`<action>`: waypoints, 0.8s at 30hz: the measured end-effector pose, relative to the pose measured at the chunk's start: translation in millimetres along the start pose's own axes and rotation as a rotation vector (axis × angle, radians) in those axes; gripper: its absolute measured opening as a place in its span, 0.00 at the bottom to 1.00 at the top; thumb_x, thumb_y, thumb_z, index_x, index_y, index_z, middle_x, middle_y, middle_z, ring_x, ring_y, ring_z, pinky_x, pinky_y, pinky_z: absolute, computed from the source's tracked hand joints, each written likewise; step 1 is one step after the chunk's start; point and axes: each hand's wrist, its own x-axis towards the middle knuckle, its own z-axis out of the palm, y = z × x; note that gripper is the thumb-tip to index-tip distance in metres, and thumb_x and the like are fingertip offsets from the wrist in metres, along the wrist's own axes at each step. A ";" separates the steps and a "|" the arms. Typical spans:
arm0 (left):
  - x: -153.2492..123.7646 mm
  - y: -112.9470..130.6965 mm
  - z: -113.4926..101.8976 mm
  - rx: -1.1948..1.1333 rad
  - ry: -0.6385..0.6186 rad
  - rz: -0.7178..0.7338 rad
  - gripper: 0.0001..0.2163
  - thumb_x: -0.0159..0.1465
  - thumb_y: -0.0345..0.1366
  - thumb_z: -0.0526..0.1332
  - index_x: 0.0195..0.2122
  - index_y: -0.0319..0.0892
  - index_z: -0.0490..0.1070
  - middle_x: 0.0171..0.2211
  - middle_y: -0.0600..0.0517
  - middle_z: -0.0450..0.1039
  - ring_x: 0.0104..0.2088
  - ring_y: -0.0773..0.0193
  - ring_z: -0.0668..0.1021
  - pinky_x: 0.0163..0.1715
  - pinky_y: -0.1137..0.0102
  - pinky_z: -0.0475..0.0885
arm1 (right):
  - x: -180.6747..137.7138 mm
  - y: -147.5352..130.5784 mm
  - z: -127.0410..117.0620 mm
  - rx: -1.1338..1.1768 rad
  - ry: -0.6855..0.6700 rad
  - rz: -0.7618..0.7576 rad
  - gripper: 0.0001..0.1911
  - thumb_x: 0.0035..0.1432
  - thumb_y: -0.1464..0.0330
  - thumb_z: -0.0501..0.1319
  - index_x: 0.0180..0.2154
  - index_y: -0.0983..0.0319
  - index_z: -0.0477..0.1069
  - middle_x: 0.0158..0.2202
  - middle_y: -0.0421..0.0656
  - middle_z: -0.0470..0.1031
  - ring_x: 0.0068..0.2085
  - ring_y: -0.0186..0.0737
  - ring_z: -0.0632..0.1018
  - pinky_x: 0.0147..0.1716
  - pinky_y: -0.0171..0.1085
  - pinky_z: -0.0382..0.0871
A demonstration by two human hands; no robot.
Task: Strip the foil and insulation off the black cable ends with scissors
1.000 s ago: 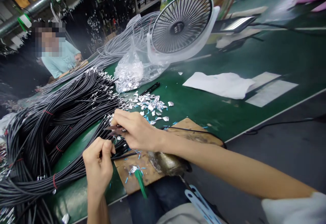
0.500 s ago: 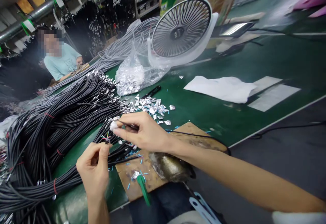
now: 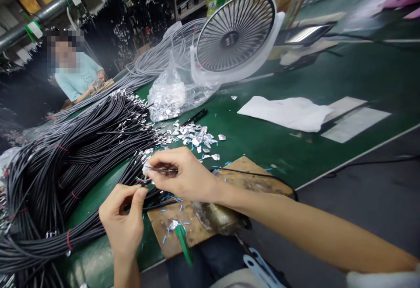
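My left hand (image 3: 123,218) pinches the end of a black cable (image 3: 154,204) between thumb and fingers; thin coloured wires stick out of the cable's tip. Just above it, my right hand (image 3: 182,174) is closed on a small dark pointed tool (image 3: 160,170), its tip at those wires. A big bundle of black cables (image 3: 65,161) with foil-wrapped ends lies left of my hands on the green table (image 3: 272,144). Under my right wrist sits a wooden board (image 3: 197,218) strewn with blue wire bits.
Foil scraps (image 3: 193,137) and a black pen (image 3: 195,116) lie beyond my hands. A clear bag of foil (image 3: 172,95), a white fan (image 3: 234,34), grey cables (image 3: 154,60) and white sheets (image 3: 285,111) sit further back. Another person in a light blue shirt (image 3: 77,80) works at far left.
My right hand first lifted away from the cable end with a bit of foil at the tool's tip, then came back down to the wires. The left hand kept hold of the cable.
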 end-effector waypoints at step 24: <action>-4.1 5.4 2.5 -0.028 0.047 -0.116 0.12 0.60 0.37 0.60 0.21 0.40 0.72 0.15 0.56 0.66 0.17 0.71 0.67 0.17 0.77 0.62 | -8.7 7.9 5.2 -0.146 0.130 -0.324 0.07 0.54 0.76 0.58 0.26 0.65 0.73 0.22 0.40 0.72 0.23 0.29 0.70 0.23 0.29 0.64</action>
